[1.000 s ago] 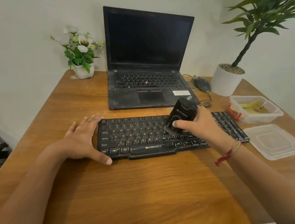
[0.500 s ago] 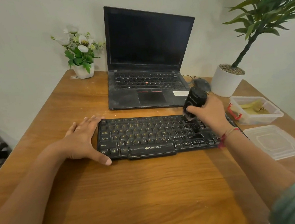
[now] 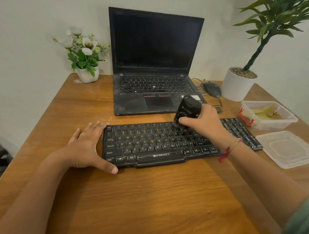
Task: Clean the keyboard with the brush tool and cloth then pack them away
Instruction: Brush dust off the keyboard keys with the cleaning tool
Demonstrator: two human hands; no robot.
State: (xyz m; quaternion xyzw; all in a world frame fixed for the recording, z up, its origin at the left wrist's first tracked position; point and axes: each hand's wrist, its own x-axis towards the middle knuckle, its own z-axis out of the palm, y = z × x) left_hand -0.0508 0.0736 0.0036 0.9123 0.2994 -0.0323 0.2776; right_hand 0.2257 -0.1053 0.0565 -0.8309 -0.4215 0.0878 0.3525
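A black keyboard (image 3: 149,144) with yellow letters lies across the wooden desk in front of me. My left hand (image 3: 87,146) rests flat on the desk against the keyboard's left end, thumb along its front corner. My right hand (image 3: 205,122) grips a black brush tool (image 3: 187,110) and holds it down on the keys right of the middle, near the top rows. A yellowish cloth (image 3: 266,112) lies inside an open clear plastic box (image 3: 271,124) at the right of the keyboard. The box's clear lid (image 3: 288,151) lies on the desk in front of it.
A dusty open laptop (image 3: 156,89) stands behind the keyboard. A wired mouse (image 3: 211,88) and a white pot (image 3: 236,85) with a tall green plant are at the back right. A small flower pot (image 3: 88,74) sits at the back left. Bare desk (image 3: 141,206) stretches in front.
My right hand swept the brush tool from the keyboard's middle to its upper right, then back left a little onto the top rows. The left hand stayed put.
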